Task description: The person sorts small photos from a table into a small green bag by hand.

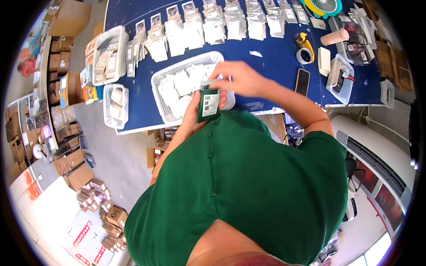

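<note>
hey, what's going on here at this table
A person in a green shirt stands at a blue table. Their left hand holds a small dark green packet with a white label upright, while the right hand pinches at its top edge. Just beyond the hands sits a white basket full of pale sachets. Rows of similar sachets line the far side of the table, and a dark phone lies to the right.

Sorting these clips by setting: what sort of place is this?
Probably a packing or order-fulfilment workroom: rows of small sealed packets on a blue table, white baskets of packets, and stacked cardboard boxes on the floor.
</note>
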The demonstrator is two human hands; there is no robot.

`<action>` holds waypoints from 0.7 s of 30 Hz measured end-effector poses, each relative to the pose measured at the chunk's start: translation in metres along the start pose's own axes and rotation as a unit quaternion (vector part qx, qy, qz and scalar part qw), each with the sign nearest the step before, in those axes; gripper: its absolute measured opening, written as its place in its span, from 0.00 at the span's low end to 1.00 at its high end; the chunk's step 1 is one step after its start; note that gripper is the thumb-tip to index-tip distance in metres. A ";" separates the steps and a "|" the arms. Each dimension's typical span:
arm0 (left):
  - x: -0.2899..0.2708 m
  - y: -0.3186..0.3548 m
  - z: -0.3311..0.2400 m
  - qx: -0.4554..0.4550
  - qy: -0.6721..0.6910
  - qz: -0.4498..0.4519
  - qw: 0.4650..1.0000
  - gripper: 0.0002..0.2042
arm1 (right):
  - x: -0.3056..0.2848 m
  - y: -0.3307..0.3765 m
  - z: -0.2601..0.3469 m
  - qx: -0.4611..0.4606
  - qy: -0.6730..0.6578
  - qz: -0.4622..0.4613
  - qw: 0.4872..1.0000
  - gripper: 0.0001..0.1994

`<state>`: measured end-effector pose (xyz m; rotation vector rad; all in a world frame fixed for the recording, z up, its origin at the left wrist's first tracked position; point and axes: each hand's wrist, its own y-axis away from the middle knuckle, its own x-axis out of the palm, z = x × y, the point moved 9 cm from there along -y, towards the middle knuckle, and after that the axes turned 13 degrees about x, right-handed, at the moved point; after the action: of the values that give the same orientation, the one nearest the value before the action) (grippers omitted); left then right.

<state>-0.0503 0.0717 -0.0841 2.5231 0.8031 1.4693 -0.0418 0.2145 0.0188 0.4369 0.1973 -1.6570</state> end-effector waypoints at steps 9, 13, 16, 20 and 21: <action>0.008 -0.051 0.020 -0.005 -0.090 -0.011 0.996 0.29 | 0.000 -0.008 -0.064 0.042 -0.007 0.034 0.999 0.12; 0.003 -0.073 0.032 -0.038 -0.092 -0.010 0.995 0.33 | -0.018 -0.021 -0.098 0.108 -0.079 0.124 0.983 0.10; 0.006 -0.079 0.030 -0.041 -0.134 -0.034 0.989 0.35 | -0.030 -0.030 -0.108 0.093 -0.095 0.134 0.982 0.08; -0.010 -0.076 0.022 -0.028 -0.096 -0.099 0.990 0.35 | -0.046 -0.065 -0.116 0.138 -0.131 0.191 0.963 0.07; -0.018 -0.072 0.022 -0.020 -0.071 -0.115 0.991 0.34 | -0.054 -0.080 -0.124 0.144 -0.122 0.194 0.963 0.07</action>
<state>-0.0668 0.1280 -0.1354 2.3800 0.9890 1.2068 -0.0951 0.3218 -0.0824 0.4521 -0.3028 -1.3369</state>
